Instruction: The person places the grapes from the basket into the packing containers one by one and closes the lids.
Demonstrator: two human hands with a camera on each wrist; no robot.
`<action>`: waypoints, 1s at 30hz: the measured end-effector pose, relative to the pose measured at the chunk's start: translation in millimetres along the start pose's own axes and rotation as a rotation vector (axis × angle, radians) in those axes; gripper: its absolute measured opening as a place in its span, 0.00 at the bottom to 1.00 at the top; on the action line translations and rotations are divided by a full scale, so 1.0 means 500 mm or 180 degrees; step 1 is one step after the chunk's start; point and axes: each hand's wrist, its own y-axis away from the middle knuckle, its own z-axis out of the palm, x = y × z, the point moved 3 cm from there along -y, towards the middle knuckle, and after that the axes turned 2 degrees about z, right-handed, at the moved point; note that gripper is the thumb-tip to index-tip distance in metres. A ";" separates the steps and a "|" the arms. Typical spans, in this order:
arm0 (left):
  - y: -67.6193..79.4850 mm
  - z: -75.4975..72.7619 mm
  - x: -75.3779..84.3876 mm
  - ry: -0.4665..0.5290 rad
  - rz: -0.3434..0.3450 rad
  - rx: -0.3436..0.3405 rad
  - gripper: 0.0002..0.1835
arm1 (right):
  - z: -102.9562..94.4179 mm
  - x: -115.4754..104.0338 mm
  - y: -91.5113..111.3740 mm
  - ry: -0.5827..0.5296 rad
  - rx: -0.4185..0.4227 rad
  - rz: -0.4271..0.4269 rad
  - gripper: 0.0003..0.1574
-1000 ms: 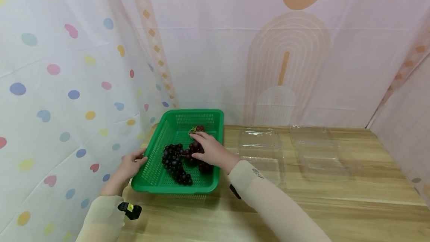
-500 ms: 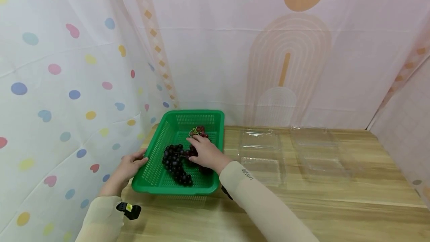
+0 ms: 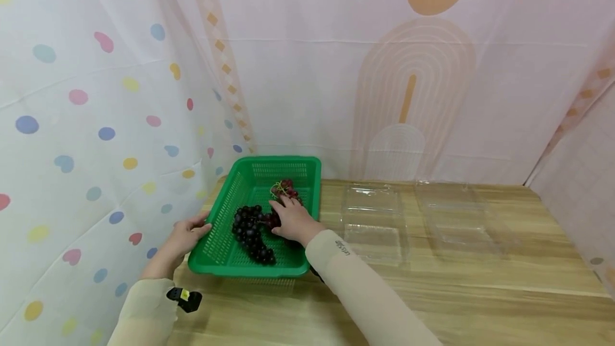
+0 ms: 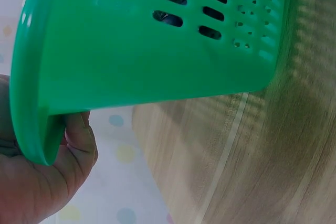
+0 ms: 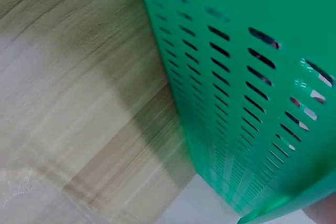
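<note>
A green plastic basket [image 3: 314,175] stands at the left of the table. My left hand [image 3: 184,236] grips its left rim, the fingers curled under the lip in the left wrist view. Inside, a bunch of black grapes [image 3: 250,234] lies in the middle, beside a bunch of red grapes [image 3: 286,188] with a green stem along the right wall. My right hand [image 3: 295,221] reaches over the right rim and rests on the red grapes, its fingers spread and thumb apart. Its palm hides part of that bunch. The right wrist view mostly shows the basket's slotted outer wall [image 5: 220,77].
Two clear plastic containers stand right of the basket on the wooden table [image 3: 432,292]: a nearer clear container [image 3: 375,228] and a farther clear container [image 3: 456,218]. A patterned curtain [image 3: 307,79] hangs behind, and a dotted curtain [image 3: 96,175] closes the left side.
My right hand has shifted a little over the red grapes, its forearm swinging left and nearer, so more of their far end shows. My left hand has kept its place on the rim.
</note>
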 end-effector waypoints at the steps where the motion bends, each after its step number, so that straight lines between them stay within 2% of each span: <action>1: 0.001 -0.001 -0.001 -0.0002 0.0006 0.0000 0.31 | 0.003 -0.001 -0.002 0.0009 -0.0008 0.0028 0.45; 9: 0.001 -0.003 -0.006 0.0038 -0.0048 -0.0050 0.31 | 0.027 -0.001 -0.013 0.0091 -0.0056 0.0297 0.47; 13: -0.002 -0.001 -0.002 0.0073 -0.0055 -0.0044 0.31 | 0.026 0.000 -0.012 0.0107 -0.0002 0.0398 0.41; 17: -0.003 -0.001 0.001 0.0060 -0.0043 -0.0013 0.31 | 0.021 -0.001 -0.009 0.0054 0.0025 0.0414 0.36; 23: -0.004 -0.001 -0.001 0.0057 -0.0037 0.0012 0.30 | 0.017 -0.001 -0.005 0.0110 0.0134 0.0335 0.35; 30: -0.003 0.000 -0.002 0.0031 -0.0051 0.0021 0.30 | 0.019 0.005 -0.005 -0.0300 0.0015 0.0396 0.35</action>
